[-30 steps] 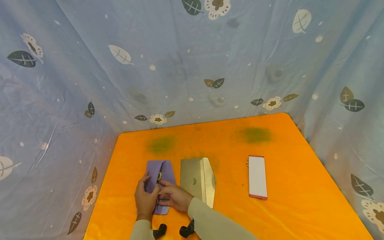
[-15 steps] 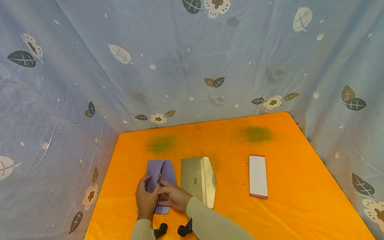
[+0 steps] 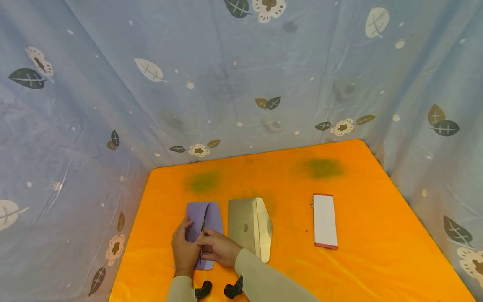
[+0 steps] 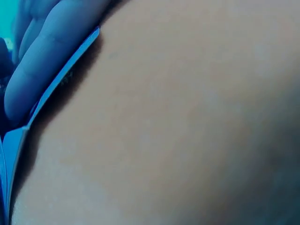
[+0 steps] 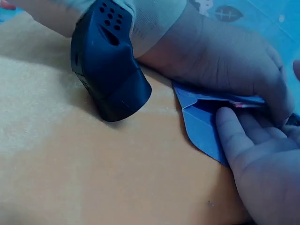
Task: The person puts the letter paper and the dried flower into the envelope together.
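A leaf-printed blue curtain (image 3: 211, 63) walls in the orange-covered worktop (image 3: 362, 268), where a gold envelope (image 3: 240, 218) lies with its flap out to the right, just as it did a second ago. Beside it on the left sits the purple envelope (image 3: 215, 218), its mouth gaping; well to the right is a white, red-ended rectangle (image 3: 325, 220). The left hand (image 3: 185, 250) has its grip pinching the purple envelope; the right hand (image 3: 223, 249) slips its fingers into the mouth, pinching or not I can't tell. Less of the patterned insert (image 3: 203, 224) shows now.
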`<state>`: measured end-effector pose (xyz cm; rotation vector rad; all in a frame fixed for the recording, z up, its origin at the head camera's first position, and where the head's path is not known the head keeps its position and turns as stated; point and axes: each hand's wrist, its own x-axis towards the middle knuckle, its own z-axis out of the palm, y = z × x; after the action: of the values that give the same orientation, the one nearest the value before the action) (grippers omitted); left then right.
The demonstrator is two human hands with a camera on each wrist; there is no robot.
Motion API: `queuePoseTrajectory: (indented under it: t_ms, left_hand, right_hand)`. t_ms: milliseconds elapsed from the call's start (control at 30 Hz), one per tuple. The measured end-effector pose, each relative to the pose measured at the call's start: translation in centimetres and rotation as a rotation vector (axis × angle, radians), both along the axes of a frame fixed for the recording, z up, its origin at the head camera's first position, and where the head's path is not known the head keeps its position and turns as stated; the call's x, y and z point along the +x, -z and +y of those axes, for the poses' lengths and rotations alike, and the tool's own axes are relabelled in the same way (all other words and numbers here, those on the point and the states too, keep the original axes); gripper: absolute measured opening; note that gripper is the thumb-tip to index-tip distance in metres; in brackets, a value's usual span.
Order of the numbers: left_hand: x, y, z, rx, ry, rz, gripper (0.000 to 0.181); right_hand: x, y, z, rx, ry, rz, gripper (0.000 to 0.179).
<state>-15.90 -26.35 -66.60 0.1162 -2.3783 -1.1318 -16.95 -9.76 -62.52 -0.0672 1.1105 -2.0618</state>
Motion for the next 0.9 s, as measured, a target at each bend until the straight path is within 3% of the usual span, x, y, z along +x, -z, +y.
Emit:
queuePoseTrajectory:
  t_ms: [300, 533, 900]
  left_hand:
    - [-0.3, 0.2, 0.1, -0.086, 0.015, 0.035, 0.05]
    - [-0.4, 0.4, 0.3, -0.116, 0.021, 0.02, 0.052]
    - [-0.4, 0.0, 0.4, -0.136, -0.008, -0.028, 0.055]
  right_hand:
    - [1.0, -0.4, 1.1, 0.064, 0.114, 0.002, 0.076]
    - [1.5, -0.4, 2.5, 0.096, 0.14, 0.0, 0.069]
    - [1.0, -1.2, 7.7, 0.121, 0.134, 0.13, 0.066]
